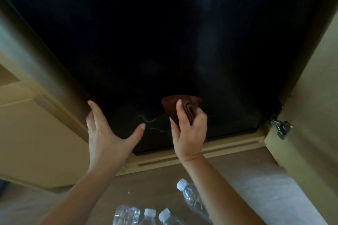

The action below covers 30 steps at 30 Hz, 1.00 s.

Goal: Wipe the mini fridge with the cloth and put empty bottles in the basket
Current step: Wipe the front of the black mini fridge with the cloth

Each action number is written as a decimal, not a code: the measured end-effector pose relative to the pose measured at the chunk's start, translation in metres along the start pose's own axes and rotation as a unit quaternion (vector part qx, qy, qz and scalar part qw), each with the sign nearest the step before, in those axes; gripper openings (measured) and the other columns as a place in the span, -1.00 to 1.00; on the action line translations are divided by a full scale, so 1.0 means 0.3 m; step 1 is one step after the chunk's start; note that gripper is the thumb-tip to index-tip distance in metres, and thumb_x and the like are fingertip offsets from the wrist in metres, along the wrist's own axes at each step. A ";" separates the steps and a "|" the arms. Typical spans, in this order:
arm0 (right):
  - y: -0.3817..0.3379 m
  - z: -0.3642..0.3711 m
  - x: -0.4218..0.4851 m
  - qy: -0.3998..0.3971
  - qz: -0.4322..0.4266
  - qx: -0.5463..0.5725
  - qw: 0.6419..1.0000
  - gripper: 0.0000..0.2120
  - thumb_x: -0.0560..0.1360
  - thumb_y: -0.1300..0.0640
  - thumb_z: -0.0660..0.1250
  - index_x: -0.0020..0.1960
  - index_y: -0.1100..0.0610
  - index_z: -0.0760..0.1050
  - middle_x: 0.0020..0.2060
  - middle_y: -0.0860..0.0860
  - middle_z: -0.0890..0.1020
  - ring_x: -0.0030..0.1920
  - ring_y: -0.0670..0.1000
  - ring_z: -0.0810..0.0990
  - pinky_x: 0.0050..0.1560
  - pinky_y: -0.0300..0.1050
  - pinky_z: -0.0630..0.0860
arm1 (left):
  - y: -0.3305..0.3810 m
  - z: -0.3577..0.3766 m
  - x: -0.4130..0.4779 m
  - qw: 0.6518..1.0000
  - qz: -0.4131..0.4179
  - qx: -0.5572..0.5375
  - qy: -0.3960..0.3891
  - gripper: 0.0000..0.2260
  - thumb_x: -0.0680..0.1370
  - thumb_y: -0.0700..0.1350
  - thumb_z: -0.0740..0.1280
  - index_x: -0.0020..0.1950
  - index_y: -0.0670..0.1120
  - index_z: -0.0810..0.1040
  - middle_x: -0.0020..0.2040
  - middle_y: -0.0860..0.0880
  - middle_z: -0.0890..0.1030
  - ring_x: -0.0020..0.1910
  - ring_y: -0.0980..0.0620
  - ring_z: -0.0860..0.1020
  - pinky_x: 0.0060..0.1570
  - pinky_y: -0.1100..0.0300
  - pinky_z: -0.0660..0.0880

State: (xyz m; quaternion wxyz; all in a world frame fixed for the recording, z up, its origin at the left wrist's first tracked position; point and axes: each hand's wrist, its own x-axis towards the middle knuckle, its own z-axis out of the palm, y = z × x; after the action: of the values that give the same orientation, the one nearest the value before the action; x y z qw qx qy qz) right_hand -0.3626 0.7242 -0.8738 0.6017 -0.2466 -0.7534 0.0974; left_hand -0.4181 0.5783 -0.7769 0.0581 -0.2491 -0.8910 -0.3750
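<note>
Mini fridge (pixel 164 42): the glossy black front fills the view from 9 through 12 to 3 o'clock, set inside a pale wood cabinet (pixel 36 71). The surface is dark and reflective. Faint pale streaks (pixel 151 122) show low on the panel, at 9 o'clock of the cloth.

Cloth (pixel 172 109): brown, bunched in folds, lying against the lower panel toward 6 o'clock of the fridge front. Right hand (pixel 190 131) grips it, fingers and thumb curled round the folds. Left hand (pixel 106 137) is at 8 o'clock, fingers straight and spread, with the tips at the fridge's left edge. Contact looks likely but is not certain.

Step in hand, as judged: wiping the front.
- Flatten the wad so more cloth meets the panel.
- Sweep toward 9 o'clock across the streaks in overlapping passes, then down to the bottom edge.
- Gloss will show smears, so a clean fold would suit the last pass.

Bottles (pixel 193 197): clear and capped, several on the floor at 6 o'clock. Basket not in view.
</note>
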 end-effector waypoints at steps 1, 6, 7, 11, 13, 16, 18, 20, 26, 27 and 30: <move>0.008 -0.016 0.008 -0.007 -0.009 0.004 1.000 -0.65 0.59 -0.03 0.11 0.34 0.03 0.26 0.00 0.15 0.32 -0.13 0.07 0.38 -0.25 -0.06 0.51 | -0.004 -0.002 0.001 1.000 0.004 0.001 0.001 0.11 0.15 0.33 0.31 0.48 0.05 -0.30 0.47 -0.05 0.08 0.41 -0.10 0.21 0.32 -0.12 0.29; 0.106 -0.152 0.077 -0.032 0.028 0.069 0.997 -0.58 0.58 -0.11 0.02 0.35 0.09 0.22 0.05 0.14 0.30 -0.03 0.13 0.41 0.03 -0.10 0.39 | -0.026 -0.001 0.004 1.000 0.004 0.020 -0.010 0.12 0.16 0.29 0.34 0.47 0.09 -0.33 0.47 -0.10 0.10 0.40 -0.15 0.23 0.30 -0.14 0.29; 0.147 -0.179 0.101 -0.013 0.057 0.069 0.996 -0.56 0.58 -0.11 0.03 0.36 0.11 0.21 0.06 0.18 0.32 0.00 0.14 0.38 0.07 -0.11 0.35 | -0.028 0.002 0.005 1.000 0.003 0.022 -0.008 0.12 0.16 0.30 0.34 0.47 0.09 -0.33 0.47 -0.11 0.10 0.40 -0.16 0.24 0.30 -0.15 0.30; 0.339 -0.257 0.182 0.066 0.129 -0.012 0.989 -0.57 0.57 0.03 0.14 0.37 0.19 0.21 0.07 0.40 0.39 0.08 0.17 0.35 0.14 -0.01 0.35 | -0.031 0.011 0.011 1.000 0.002 0.027 -0.001 0.12 0.14 0.33 0.32 0.47 0.07 -0.32 0.46 -0.12 0.11 0.38 -0.19 0.25 0.28 -0.18 0.31; 0.371 -0.244 0.188 0.085 0.148 -0.035 0.985 -0.56 0.57 0.06 0.15 0.38 0.21 0.21 0.08 0.40 0.39 0.08 0.17 0.35 0.12 0.05 0.41 | -0.036 0.008 0.011 0.999 0.011 0.031 -0.005 0.12 0.14 0.33 0.31 0.47 0.08 -0.31 0.45 -0.13 0.11 0.37 -0.19 0.26 0.28 -0.19 0.31; 0.312 -0.182 0.173 0.123 0.173 -0.022 0.977 -0.56 0.58 0.04 0.13 0.38 0.21 0.19 0.07 0.38 0.38 0.06 0.16 0.35 0.11 0.04 0.42 | -0.046 -0.008 0.009 0.999 0.030 0.034 -0.022 0.11 0.16 0.28 0.35 0.45 0.14 -0.35 0.46 -0.09 0.10 0.32 -0.16 0.33 0.29 -0.12 0.31; 0.263 -0.144 0.155 0.138 0.175 -0.017 0.975 -0.57 0.58 0.04 0.11 0.39 0.19 0.17 0.11 0.34 0.35 0.07 0.16 0.34 0.16 -0.07 0.35 | -0.051 -0.020 0.010 0.998 0.045 0.036 -0.037 0.11 0.17 0.25 0.36 0.43 0.16 -0.39 0.46 -0.09 0.10 0.29 -0.14 0.36 0.28 -0.05 0.32; 0.223 -0.112 0.129 0.140 0.165 -0.022 0.976 -0.56 0.58 0.03 0.10 0.40 0.16 0.14 0.15 0.25 0.30 0.08 0.15 0.34 0.20 -0.18 0.28 | -0.058 -0.033 0.015 0.997 0.056 0.035 -0.047 0.10 0.16 0.24 0.36 0.39 0.18 -0.41 0.46 -0.09 0.10 0.28 -0.11 0.37 0.26 0.04 0.33; 0.030 -0.004 0.008 0.090 0.144 -0.005 0.986 -0.59 0.58 -0.05 0.07 0.38 -0.01 0.10 0.16 0.16 0.22 0.07 0.18 0.32 0.15 -0.06 0.28 | -0.098 -0.053 0.028 0.994 0.084 0.005 -0.069 0.06 0.13 0.34 0.32 0.36 0.22 -0.38 0.46 -0.05 0.10 0.30 0.00 0.33 0.23 0.16 0.30; -0.006 0.016 -0.016 0.080 0.138 0.000 0.987 -0.60 0.58 -0.05 0.07 0.37 -0.01 0.11 0.15 0.17 0.23 0.05 0.18 0.32 0.12 -0.04 0.30 | -0.106 -0.054 0.031 0.993 0.090 0.000 -0.070 0.08 0.14 0.36 0.34 0.36 0.22 -0.37 0.46 -0.05 0.10 0.30 0.03 0.32 0.24 0.18 0.29; -0.100 0.076 -0.084 0.060 0.121 0.012 0.991 -0.61 0.58 -0.05 0.08 0.36 0.00 0.14 0.13 0.20 0.26 0.02 0.16 0.35 0.07 -0.06 0.33 | -0.132 -0.057 0.041 0.991 0.116 -0.008 -0.071 0.12 0.16 0.41 0.37 0.40 0.20 -0.37 0.45 -0.02 0.11 0.34 0.16 0.22 0.28 0.24 0.24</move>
State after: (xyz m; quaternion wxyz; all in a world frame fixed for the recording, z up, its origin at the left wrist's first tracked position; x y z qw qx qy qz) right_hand -0.3883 0.6895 -0.8879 0.6324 -0.3339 -0.6795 0.1641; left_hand -0.4496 0.5479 -0.7865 0.0357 -0.3769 -0.8550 -0.3544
